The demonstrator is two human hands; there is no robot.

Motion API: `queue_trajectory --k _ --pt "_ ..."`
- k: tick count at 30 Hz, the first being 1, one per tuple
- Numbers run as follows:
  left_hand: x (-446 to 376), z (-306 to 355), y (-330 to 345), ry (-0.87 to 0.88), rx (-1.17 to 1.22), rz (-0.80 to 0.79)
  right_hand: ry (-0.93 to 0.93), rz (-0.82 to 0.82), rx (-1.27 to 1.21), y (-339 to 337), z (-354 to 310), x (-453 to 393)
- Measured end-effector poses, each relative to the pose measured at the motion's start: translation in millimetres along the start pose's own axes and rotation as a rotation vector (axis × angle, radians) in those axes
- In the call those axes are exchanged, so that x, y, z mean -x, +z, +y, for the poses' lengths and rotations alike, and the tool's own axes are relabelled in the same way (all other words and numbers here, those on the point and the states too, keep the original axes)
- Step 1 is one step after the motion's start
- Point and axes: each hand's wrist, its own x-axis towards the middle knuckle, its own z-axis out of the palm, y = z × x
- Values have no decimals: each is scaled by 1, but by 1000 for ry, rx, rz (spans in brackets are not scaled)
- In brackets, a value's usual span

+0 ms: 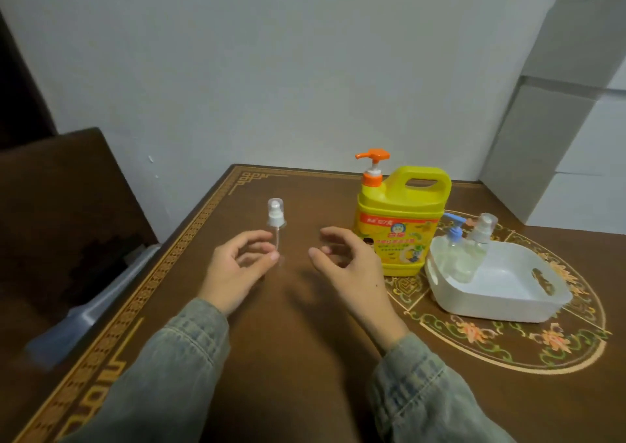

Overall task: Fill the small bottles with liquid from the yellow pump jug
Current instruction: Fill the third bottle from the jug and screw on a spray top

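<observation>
A small clear spray bottle [277,229] with a white pump head under a clear cap stands upright on the brown patterned worktop [305,358], left of centre. The left hand [233,269] is curled just beside its lower part, fingertips touching or nearly touching the clear body; whether it truly grips the bottle cannot be told, since the body is almost see-through. The right hand [349,266] hovers to the right of the bottle, fingers loosely bent and apart, holding nothing. Both wrists come out of faded denim sleeves [426,398]. Behind and to the right of the right hand stands the yellow pump jug [399,225], upright, with an orange pump [372,164] whose spout points left and a built-in handle at the top right. Just beside the jug's right side sits a white plastic basket [508,303] with cut-out handles, resting on the worktop's floral oval design. In the basket's near-left corner two more small clear bottles stand upright: one with a blue pump [454,236], one with a clear-capped sprayer [482,229]. A dark brown chair [61,205] stands left of the worktop, against a pale wall [271,52].
</observation>
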Motion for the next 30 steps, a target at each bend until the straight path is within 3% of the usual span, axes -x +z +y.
queue_trajectory --k 10,16,23,30 --pt "-71 -51 -7 -92 -140 153 14 -12 34 37 15 -54" --pt "-100 -69 6 -90 -229 13 7 -18 55 36 26 -67" --pt "-87 -47 9 6 -76 29 -16 -11 22 25 15 -63" --pt "-38 4 11 185 -275 -162 -136 21 -59 5 -22 -44"
